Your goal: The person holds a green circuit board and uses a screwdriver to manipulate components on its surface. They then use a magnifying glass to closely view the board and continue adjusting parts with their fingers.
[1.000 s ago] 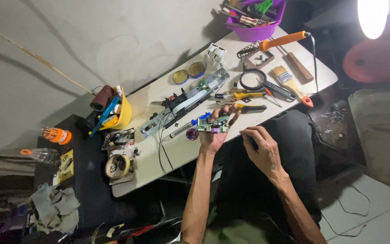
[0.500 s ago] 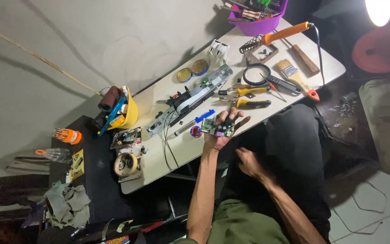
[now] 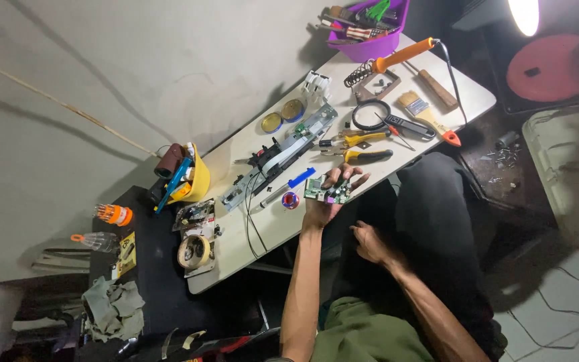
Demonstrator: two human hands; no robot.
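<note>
My left hand [image 3: 332,196] holds a small green circuit board [image 3: 327,192] over the near edge of the white table [image 3: 276,228]. My right hand [image 3: 372,243] hangs below the table edge, over my dark trousers, fingers loosely curled with nothing in it. Beside the board lie a blue-handled tool [image 3: 288,185] and a small round spool [image 3: 290,200]. Just beyond are yellow-handled pliers [image 3: 363,156].
A long dismantled mechanism with cables [image 3: 281,153] lies mid-table. A magnifier [image 3: 372,115], a brush [image 3: 429,118], an orange-handled soldering iron [image 3: 397,57] and a purple tool basket [image 3: 368,30] sit at the far end. A yellow cup of tools [image 3: 189,177] and tape roll [image 3: 194,251] stand left.
My right hand has dropped from beside the table edge down toward my lap. My left hand keeps the circuit board in about the same place. The view has shifted slightly.
</note>
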